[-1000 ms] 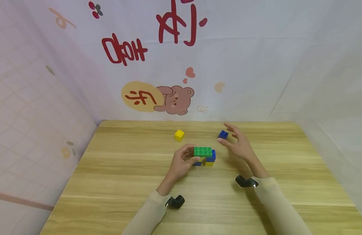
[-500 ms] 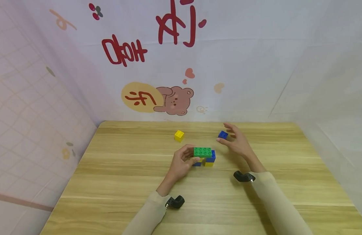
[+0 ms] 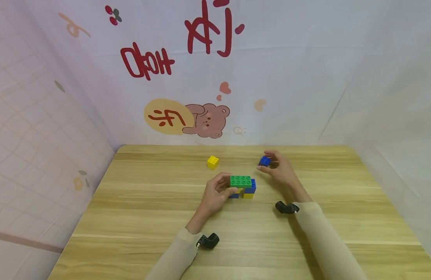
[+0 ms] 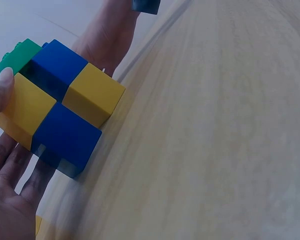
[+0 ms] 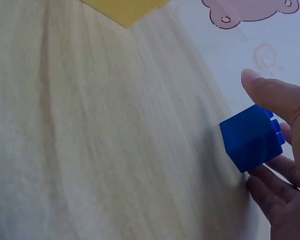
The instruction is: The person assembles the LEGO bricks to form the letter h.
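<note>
Steadiness is counting most here. The person's left hand [image 3: 215,194] is pinching the left side of a small stack of plastic building blocks [image 3: 249,190] near the middle of the light wood-grain table [image 3: 243,252], its thumb pressing on the upper yellow block [image 4: 27,107], where that is meeting the green, oblong, eight-stud plastic brick [image 3: 240,181] spanning the two columns. Farther out and to the right, the right hand [image 3: 282,171] is framing a loose dark-blue square plastic block [image 3: 264,161] with thumb and fingers spread; the thumb tip is sitting clear of it in the right wrist view, and whether any fingertip is touching is not showing clearly. For a good pick-up, this hand should be centring the blue block and pressing evenly on two opposite side walls, leaving studs and underside free. A one-sided push could be twisting it or sending it sliding. Meanwhile, the left hand should be bracing gently, not squeezing the columns out of line. A loose yellow square plastic block [image 3: 212,162] is lying to the left, well apart from the blue one, and is needing no contact.
</note>
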### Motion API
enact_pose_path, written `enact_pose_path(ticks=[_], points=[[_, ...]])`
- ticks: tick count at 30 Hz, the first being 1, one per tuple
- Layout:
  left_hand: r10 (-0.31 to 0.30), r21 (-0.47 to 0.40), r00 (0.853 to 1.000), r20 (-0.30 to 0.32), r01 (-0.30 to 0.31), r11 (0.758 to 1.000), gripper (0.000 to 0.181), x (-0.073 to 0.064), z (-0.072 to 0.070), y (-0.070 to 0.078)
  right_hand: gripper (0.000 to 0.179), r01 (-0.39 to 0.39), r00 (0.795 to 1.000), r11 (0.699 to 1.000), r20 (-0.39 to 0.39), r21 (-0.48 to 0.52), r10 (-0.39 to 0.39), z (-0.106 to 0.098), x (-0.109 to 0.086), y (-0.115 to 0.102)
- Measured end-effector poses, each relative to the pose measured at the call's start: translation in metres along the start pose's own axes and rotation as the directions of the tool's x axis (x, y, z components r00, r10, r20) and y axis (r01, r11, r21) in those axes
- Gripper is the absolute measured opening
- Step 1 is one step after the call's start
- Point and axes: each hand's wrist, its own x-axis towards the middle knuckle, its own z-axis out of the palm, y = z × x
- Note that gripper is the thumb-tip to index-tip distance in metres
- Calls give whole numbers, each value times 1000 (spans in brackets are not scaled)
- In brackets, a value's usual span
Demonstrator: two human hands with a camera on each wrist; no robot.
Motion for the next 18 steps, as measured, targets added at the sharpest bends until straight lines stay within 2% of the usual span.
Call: enact_pose_path(ticks=[11,18], points=[[27,-3,1000,-4,-27,1000,36,0,0,-1,65,-74,996,990,-50,120,80,11,-1,8],[17,-10,1000,0,-17,1000,35,0,-1,-3,47,-62,989,983,-124,175,84,15,-3,12]])
